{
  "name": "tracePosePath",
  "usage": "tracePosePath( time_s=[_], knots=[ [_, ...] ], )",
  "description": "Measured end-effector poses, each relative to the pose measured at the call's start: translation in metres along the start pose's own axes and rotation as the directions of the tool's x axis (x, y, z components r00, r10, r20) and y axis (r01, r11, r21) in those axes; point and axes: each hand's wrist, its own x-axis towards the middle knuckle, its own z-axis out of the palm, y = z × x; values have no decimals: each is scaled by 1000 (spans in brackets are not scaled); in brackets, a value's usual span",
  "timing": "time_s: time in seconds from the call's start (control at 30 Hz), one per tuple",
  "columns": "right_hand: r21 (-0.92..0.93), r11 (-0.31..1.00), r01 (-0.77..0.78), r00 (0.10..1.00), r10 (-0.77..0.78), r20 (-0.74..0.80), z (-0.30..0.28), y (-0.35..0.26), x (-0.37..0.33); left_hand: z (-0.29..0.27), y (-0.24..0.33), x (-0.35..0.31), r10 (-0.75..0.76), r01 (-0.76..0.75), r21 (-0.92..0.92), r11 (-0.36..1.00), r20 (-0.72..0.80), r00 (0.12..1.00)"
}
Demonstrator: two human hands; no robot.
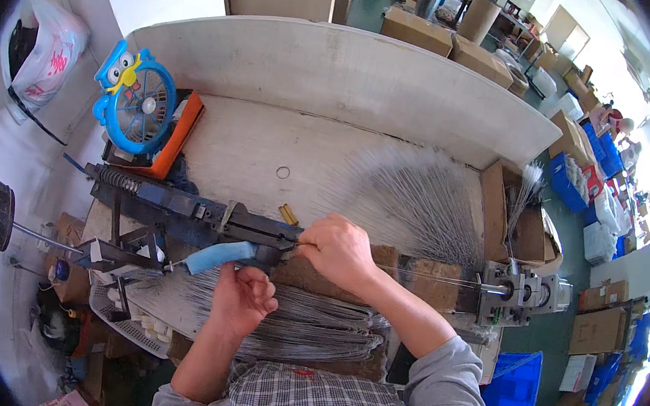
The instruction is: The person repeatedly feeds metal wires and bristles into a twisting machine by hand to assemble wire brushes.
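At the lower right, partly behind the grey sleeve, stood a blue bin (511, 397); its contents could not be made out. At the left, under the edge of the worktop (245, 137), a white perforated basket (124, 324) held small pale pieces. Thick bundles of grey wires (328, 330) lay just in front of the person's body.

The left hand (243, 301) was raised, fingers loosely curled and half open around a hollow palm, its thumb beside a blue sleeve (219, 257) on the metal fixture (206, 215); whether they touched was unclear. The right hand (338, 253) bent over the fixture's right end, its fingertips drawn together; what lay between them was hidden. Thin wires ran on from behind the right forearm to a clamp device (518, 292).

Beyond, two brass-coloured pieces (288, 214) and a ring (283, 172) lay on the worktop, with a spread of wires (427, 201) beside a cardboard box (501, 200) that held more wires. An orange tray (183, 134) stood behind a blue fan (149, 104). Far off, blue crates (569, 183) held whitish items, blurred.
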Motion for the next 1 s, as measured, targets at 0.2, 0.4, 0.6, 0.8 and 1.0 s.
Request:
tracePosePath(
  time_s=[0.2,0.4,0.6,0.8,1.0],
  knots=[
    [-34,999,29,1000,-30,-8,-1,-4,3,8,-10,19,307,-138,941,308,39,951],
    [60,993,98,994,-101,47,-15,4,9,-9,-14,33,339,-129,992,-5,123,933],
    [11,988,153,977,-153,145,-11,52,58,12,-50,30,322,-326,688,648,140,936],
    [-138,861,490,788,-369,492,63,84,115,-3,-59,39,356,-344,882,323,223,907],
    [-180,803,569,635,-290,716,84,83,140,-5,-21,27,276,-272,961,53,247,929]
  ],
)
